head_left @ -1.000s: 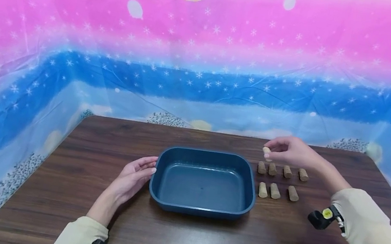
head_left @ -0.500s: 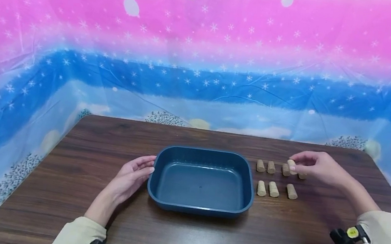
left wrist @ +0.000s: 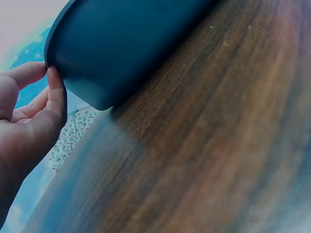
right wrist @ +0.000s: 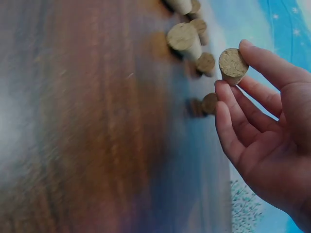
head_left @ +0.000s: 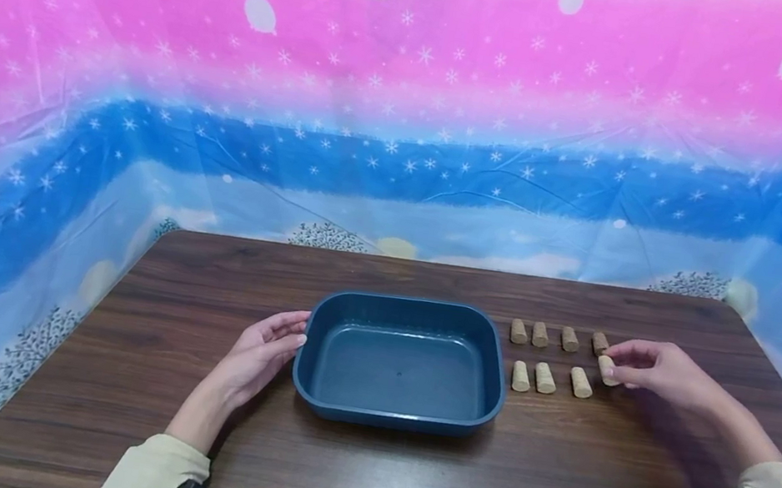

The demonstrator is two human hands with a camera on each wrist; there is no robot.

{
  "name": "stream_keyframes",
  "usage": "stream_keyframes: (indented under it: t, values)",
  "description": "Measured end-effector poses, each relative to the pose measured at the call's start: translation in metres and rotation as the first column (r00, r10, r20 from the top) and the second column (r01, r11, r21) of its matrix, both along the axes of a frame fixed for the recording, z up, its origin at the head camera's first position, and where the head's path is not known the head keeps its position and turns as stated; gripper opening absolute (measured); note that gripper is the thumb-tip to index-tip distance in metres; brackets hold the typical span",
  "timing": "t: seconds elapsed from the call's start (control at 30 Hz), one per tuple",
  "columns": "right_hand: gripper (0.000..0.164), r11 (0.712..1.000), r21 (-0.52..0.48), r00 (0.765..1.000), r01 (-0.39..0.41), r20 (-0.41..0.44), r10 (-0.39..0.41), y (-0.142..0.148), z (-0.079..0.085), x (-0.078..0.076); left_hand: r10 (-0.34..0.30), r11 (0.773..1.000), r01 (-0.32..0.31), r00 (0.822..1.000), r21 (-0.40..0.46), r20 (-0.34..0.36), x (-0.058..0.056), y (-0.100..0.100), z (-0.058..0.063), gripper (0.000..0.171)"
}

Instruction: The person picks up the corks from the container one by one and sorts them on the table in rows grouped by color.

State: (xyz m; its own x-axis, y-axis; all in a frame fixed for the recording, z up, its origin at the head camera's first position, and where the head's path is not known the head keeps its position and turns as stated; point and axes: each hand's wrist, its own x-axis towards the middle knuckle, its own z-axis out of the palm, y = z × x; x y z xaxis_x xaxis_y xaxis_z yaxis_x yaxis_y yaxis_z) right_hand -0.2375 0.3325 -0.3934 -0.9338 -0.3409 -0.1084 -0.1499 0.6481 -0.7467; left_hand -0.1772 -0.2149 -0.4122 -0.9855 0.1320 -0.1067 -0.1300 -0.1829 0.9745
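A dark blue tray [head_left: 394,416] sits empty in the middle of the wooden table [head_left: 356,475]. My left hand [head_left: 266,350] rests against its left rim, fingers touching the wall [left wrist: 56,87]. To the right of the tray lie two rows of corks [head_left: 544,377]. My right hand [head_left: 652,373] pinches one cork [head_left: 606,370] between thumb and fingers at the right end of the near row, low over the table. In the right wrist view that cork [right wrist: 232,64] shows its round end between my fingertips.
A pink and blue starry plastic sheet [head_left: 411,112] walls in the table on three sides. The far row of corks [head_left: 559,337] lies just behind the near row. Bare wood lies in front of the tray.
My right hand has carried the cork from near the tray's far right corner rightward and down to the right end of the near row. The left hand has stayed on the tray.
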Motion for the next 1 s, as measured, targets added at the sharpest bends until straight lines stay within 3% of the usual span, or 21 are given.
stream_keyframes:
  t: [0.4,0.8,1.0]
  values:
    - [0.040,0.990,0.142,0.998,0.025,-0.056,-0.017,0.008,-0.017,0.005,-0.001,1.000,0.000,1.000,0.002,0.015,0.002,-0.001,0.000,0.047]
    - [0.042,0.997,0.068,0.999,0.025,-0.023,-0.024,0.009,-0.020,0.005,0.005,1.000,-0.005,1.000,0.020,0.005,0.002,-0.001,0.000,0.046]
    - [0.044,0.996,0.090,0.999,0.021,-0.030,-0.019,0.009,-0.021,0.005,0.005,1.000,-0.005,1.000,0.022,0.010,0.001,0.000,0.000,0.046]
